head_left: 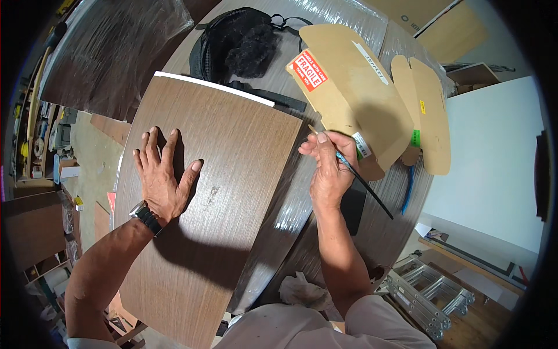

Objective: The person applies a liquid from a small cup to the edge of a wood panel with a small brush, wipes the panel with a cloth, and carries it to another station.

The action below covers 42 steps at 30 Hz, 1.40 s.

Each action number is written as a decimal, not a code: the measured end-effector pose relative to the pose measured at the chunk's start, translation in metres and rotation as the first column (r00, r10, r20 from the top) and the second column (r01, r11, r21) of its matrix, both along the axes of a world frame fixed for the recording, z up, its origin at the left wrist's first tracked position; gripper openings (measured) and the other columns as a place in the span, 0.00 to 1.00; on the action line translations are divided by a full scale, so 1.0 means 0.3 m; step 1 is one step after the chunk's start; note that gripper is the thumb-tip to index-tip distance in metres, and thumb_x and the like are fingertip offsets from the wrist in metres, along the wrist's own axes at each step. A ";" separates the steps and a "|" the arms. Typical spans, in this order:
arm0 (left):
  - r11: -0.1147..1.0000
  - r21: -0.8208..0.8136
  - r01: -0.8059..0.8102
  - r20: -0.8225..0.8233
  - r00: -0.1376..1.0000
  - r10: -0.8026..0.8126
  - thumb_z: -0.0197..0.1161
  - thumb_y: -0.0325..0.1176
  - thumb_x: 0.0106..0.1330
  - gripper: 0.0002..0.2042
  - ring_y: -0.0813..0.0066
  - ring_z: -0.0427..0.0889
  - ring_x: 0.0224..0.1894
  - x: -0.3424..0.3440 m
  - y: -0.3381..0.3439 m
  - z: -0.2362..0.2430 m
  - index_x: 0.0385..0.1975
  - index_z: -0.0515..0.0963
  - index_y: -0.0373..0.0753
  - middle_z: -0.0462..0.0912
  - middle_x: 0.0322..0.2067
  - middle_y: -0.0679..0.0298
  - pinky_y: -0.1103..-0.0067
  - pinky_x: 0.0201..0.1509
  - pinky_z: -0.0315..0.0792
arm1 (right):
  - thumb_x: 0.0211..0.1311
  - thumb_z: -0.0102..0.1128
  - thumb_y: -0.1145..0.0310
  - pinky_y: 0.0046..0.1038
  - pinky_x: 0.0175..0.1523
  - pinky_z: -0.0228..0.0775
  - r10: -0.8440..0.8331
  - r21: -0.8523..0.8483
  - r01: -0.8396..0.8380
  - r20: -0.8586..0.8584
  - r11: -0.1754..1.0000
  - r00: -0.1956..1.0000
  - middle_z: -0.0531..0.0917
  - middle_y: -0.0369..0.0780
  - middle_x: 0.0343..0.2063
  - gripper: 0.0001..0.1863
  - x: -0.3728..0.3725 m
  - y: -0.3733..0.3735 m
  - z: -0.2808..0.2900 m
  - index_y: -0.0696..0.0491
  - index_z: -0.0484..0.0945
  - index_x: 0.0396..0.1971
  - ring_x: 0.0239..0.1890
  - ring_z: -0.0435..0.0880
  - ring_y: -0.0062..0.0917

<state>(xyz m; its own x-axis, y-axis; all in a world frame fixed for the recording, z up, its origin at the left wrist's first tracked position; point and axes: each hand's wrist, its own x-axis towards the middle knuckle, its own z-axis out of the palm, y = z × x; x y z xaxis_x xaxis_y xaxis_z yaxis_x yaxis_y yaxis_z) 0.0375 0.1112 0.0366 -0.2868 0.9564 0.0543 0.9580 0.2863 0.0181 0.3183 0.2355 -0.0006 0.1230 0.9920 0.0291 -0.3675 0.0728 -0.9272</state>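
My left hand [163,177] lies flat, fingers spread, on a wood-grain brown panel [226,174], left of its middle, with a watch on the wrist. The panel has a pale strip [215,87] along its far edge. My right hand [328,166] pinches a thin brush [372,192] with a dark handle and blue markings, its light tip pointing up and left just beyond the panel's right edge. A folded cardboard piece [366,99] with stickers lies beside that hand, and a second cardboard piece [430,116] is farther right.
A black bag [209,46] sits at the back of the plastic-covered table. A blue strip [407,189] and crumpled material [302,291] lie on the table. Around it stand a white board [485,163], a folded aluminium ladder [424,291], cluttered shelves [40,134] and a plastic-wrapped dark board [116,58].
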 end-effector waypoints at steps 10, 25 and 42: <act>1.000 0.003 0.012 0.004 1.000 -0.012 0.54 0.66 0.70 0.40 0.41 0.48 0.80 -0.001 0.003 -0.001 0.77 0.60 0.49 0.51 0.77 0.42 0.42 0.79 0.38 | 0.69 0.66 0.79 0.27 0.41 0.86 -0.025 0.010 0.024 0.095 1.000 0.995 0.86 0.44 0.32 0.08 -0.021 0.004 -0.005 0.61 0.77 0.42 0.32 0.88 0.23; 1.000 -0.005 0.009 0.003 1.000 -0.009 0.53 0.68 0.70 0.41 0.42 0.47 0.80 -0.008 0.000 -0.010 0.77 0.60 0.50 0.50 0.77 0.43 0.41 0.79 0.37 | 0.69 0.63 0.82 0.28 0.47 0.86 -0.062 0.133 0.047 0.114 0.990 0.992 0.86 0.46 0.35 0.06 -0.038 0.009 -0.011 0.61 0.74 0.39 0.39 0.90 0.28; 1.000 -0.025 0.009 0.030 1.000 -0.008 0.53 0.68 0.70 0.42 0.38 0.44 0.80 -0.001 0.003 0.005 0.77 0.59 0.47 0.50 0.77 0.40 0.42 0.79 0.36 | 0.66 0.67 0.82 0.23 0.44 0.82 -0.078 0.117 0.059 0.165 0.991 0.983 0.86 0.43 0.33 0.07 -0.044 0.017 -0.015 0.61 0.76 0.37 0.36 0.87 0.21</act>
<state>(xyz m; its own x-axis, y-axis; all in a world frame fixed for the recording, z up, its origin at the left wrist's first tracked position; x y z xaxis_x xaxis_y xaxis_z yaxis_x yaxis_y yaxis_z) 0.0373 0.1121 0.0381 -0.2800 0.9598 0.0215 0.9595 0.2790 0.0394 0.3050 0.2406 -0.0050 0.1748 0.9707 0.1650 -0.1964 0.1986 -0.9602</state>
